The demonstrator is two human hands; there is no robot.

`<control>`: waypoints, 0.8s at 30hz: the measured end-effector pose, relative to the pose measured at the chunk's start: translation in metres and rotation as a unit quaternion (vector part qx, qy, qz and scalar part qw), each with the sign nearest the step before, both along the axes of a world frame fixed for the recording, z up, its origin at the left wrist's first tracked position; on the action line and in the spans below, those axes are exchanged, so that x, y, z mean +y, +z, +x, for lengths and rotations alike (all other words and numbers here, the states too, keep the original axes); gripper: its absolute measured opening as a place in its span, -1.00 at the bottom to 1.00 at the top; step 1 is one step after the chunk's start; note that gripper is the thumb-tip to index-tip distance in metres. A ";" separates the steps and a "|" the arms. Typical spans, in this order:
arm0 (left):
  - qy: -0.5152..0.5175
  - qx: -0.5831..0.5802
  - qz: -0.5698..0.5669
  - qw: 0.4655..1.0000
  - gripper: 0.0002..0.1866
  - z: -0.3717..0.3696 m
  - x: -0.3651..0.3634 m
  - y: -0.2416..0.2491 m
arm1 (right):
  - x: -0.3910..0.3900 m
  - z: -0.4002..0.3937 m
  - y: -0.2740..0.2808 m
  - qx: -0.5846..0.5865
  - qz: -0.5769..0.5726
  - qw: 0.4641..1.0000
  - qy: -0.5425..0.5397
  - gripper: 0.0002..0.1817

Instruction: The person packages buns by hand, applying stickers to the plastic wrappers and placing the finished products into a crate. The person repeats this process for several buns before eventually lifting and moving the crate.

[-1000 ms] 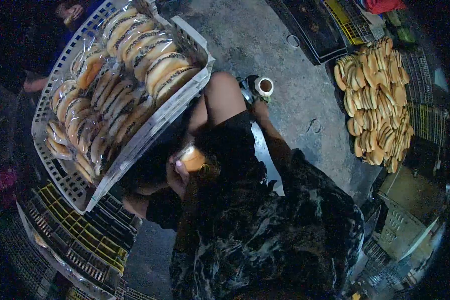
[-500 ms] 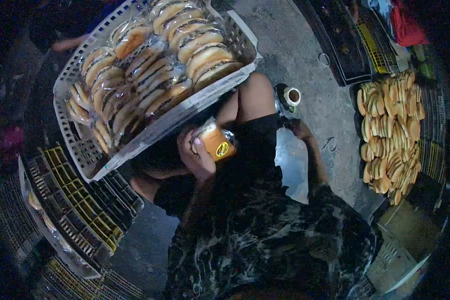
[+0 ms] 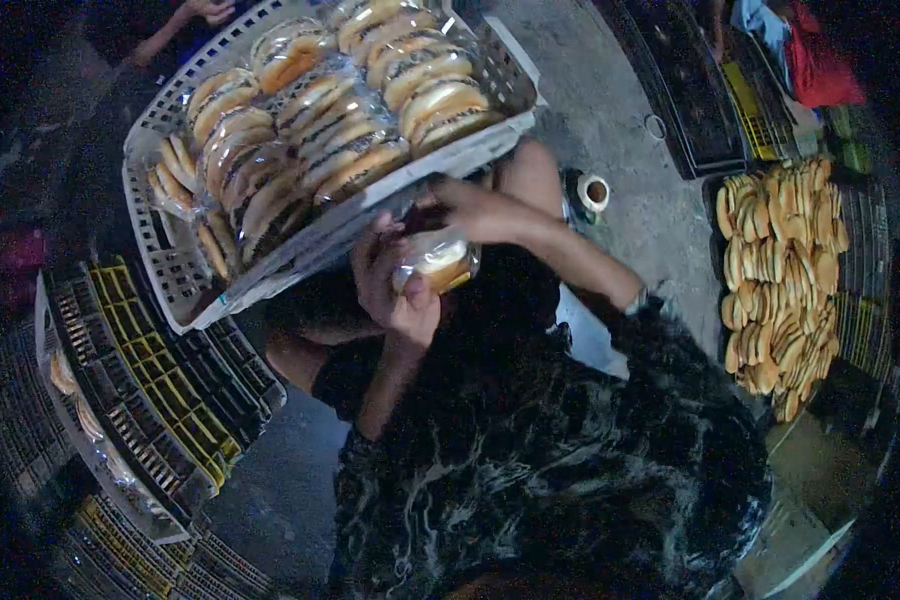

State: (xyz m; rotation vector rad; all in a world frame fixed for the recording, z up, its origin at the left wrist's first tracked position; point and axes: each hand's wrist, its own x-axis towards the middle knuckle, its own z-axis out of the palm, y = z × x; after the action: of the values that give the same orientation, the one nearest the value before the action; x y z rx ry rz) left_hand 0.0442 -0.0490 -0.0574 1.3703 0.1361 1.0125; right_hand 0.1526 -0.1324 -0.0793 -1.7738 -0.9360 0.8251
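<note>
Grey floor (image 3: 610, 130), bun (image 3: 440, 265) (wrapped) in left hand (image 3: 395, 290)

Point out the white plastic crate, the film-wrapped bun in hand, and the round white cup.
White plastic crate (image 3: 300, 254): head view, wall nearest the wearer.
Film-wrapped bun (image 3: 440, 263): head view, middle.
Round white cup (image 3: 595, 194): head view, brown centre.
</note>
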 end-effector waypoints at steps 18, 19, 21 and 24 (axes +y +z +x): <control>-0.189 0.346 0.460 0.796 -0.59 0.281 0.215 -0.037 | 0.034 0.048 0.043 -0.350 -0.081 0.869 -0.341 -0.59; -0.026 0.218 0.570 0.792 -0.56 0.289 0.217 -0.029 | 0.035 0.050 0.041 -0.350 -0.084 0.868 -0.342 -0.59; 0.153 0.082 0.636 0.752 -0.54 0.289 0.214 -0.025 | 0.036 0.053 0.039 -0.324 -0.100 0.872 -0.352 -0.60; 0.084 0.138 0.641 0.750 -0.56 0.273 0.218 -0.017 | 0.031 0.051 0.041 -0.348 -0.078 0.867 -0.348 -0.59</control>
State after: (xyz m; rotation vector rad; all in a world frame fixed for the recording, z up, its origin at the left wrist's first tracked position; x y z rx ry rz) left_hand 0.3174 0.1687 -0.0741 2.8218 -0.3017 1.0460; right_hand 0.2040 -0.1014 -0.0378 -2.3843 -0.5635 -0.2440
